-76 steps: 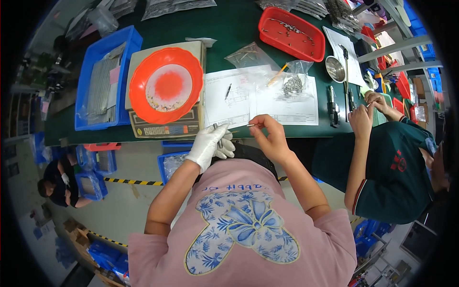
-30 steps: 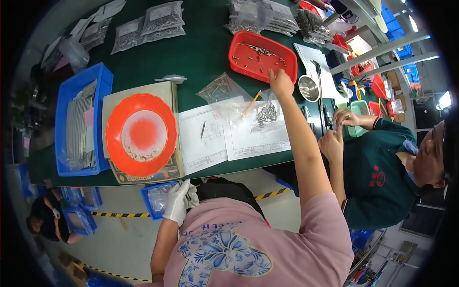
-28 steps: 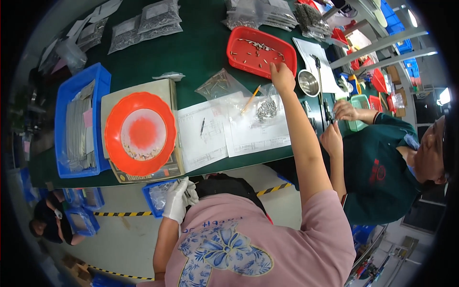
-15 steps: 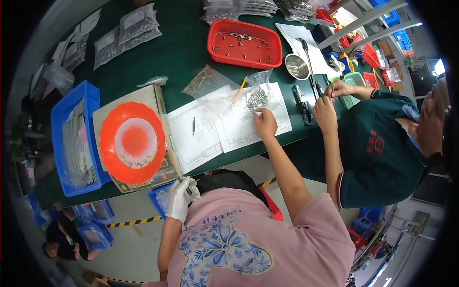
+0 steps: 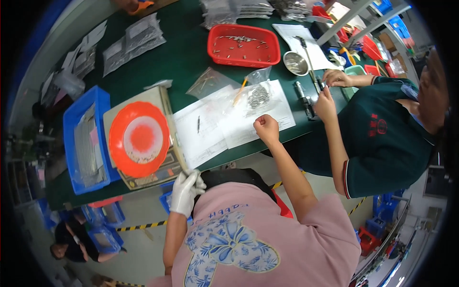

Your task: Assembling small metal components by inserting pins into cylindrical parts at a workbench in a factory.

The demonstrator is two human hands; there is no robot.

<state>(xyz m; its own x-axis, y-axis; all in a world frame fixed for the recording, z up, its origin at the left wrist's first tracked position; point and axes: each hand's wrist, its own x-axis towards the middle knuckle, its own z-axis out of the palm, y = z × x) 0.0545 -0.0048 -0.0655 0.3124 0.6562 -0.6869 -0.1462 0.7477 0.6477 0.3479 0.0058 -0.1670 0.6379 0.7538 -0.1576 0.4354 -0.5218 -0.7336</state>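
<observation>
Working at a green table (image 5: 186,55), a person in a pink shirt (image 5: 311,244) holds a bare right hand (image 5: 266,128) over a white sheet (image 5: 278,111), near a clear bag (image 5: 261,74) of metal pins (image 5: 258,97). Its fingers curl in toward the thumb; whether they pinch a pin cannot be told. The gloved left hand (image 5: 187,190) is near the table's edge, by the corner of a box (image 5: 158,97), its fingers bent and partly hidden, so its grip cannot be judged either. More loose pieces (image 5: 239,38) lie in a red tray (image 5: 241,60) beyond the bag. Pins this small would likely be best handled singly, between thumb and fingertip, with the hands brought together over the table rather than at its edge, where a slip could send one to the floor (image 5: 153,244). A light touch should keep the thin bag from being dragged and spilled. A co-worker (image 5: 387,138) in dark green is close by at right, so the right elbow probably needs watching.
</observation>
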